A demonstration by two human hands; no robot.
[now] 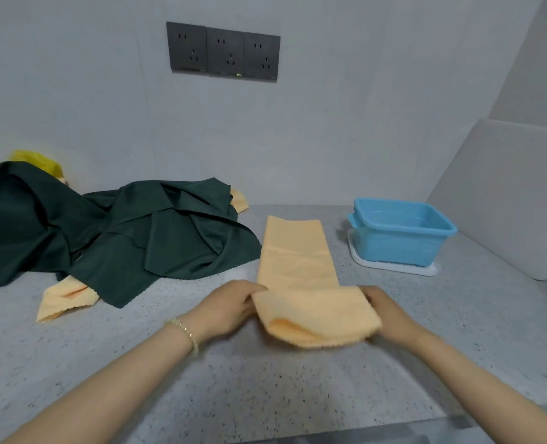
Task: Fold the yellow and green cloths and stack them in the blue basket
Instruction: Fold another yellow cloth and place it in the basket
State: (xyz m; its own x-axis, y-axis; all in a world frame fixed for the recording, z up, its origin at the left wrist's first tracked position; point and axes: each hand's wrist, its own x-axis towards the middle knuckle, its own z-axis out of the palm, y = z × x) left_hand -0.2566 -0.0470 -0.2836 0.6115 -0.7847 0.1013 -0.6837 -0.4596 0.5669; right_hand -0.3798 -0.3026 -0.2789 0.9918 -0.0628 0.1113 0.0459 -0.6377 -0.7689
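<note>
A yellow cloth (298, 257) lies as a long narrow strip on the counter, its near end lifted and curled back over itself. My left hand (230, 304) pinches the left side of that lifted end and my right hand (386, 310) grips its right side. A heap of dark green cloths (112, 229) sprawls at the left, with more yellow cloths (64, 298) poking out beneath it. The blue basket (400, 233) stands at the back right on a white tray, with nothing visible inside.
The grey speckled counter (265, 379) runs to a wall with three dark sockets (223, 52). A white panel (509, 200) leans at the right, close to the basket. A bright yellow bag (38, 160) sits behind the green heap.
</note>
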